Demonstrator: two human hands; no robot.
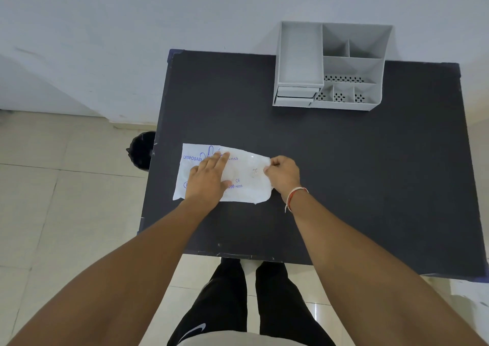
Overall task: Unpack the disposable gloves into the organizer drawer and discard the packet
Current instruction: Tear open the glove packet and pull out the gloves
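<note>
A white plastic packet of disposable gloves (pixel 246 179) with blue print lies flat on the black table (pixel 344 173), near its left edge. My left hand (pixel 209 180) rests flat on the packet's middle, fingers spread, pressing it down. My right hand (pixel 283 173) pinches the packet's right end between thumb and fingers. The grey organizer (pixel 330 65) stands at the table's far edge; its two small drawers (pixel 295 95) at the front left look closed.
A black waste bin (pixel 141 150) stands on the tiled floor just left of the table, partly hidden by the table's edge. A white wall runs behind the table. My legs are at the table's near edge.
</note>
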